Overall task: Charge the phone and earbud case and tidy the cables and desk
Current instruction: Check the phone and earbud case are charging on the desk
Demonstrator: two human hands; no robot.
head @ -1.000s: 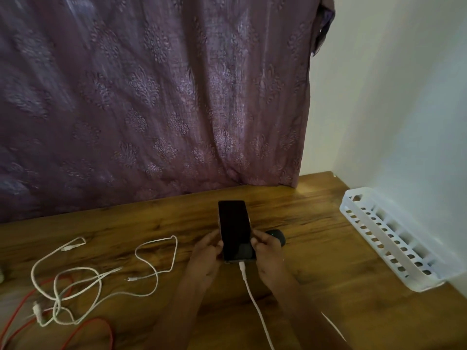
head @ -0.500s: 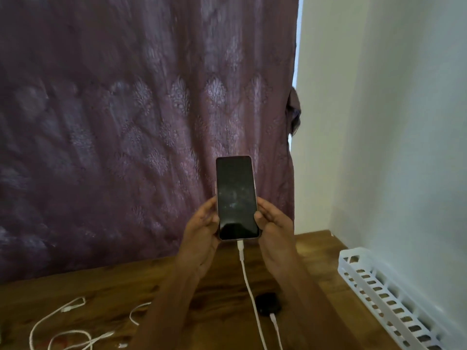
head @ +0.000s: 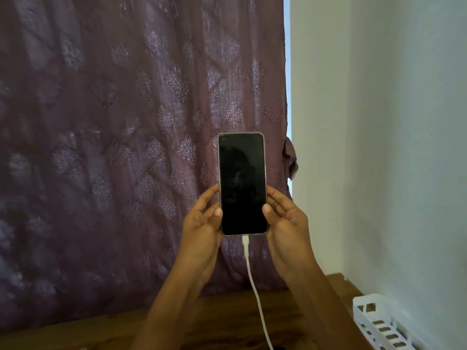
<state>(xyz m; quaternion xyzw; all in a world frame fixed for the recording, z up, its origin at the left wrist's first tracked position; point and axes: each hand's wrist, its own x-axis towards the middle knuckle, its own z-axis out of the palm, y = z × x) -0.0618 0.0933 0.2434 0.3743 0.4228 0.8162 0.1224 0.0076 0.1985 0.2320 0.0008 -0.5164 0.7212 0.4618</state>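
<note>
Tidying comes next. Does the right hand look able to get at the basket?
Probably yes: the right hand grips the phone, but the left hand holds it too, and nothing stands between the right hand and the basket.

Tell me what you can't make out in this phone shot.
Head view:
- whether the phone is charging: dark screen.
- far end of white cable: past the bottom edge.
- most of white basket: past the bottom-right corner.
- fingers of left hand and right hand behind the phone: hidden by it.
</note>
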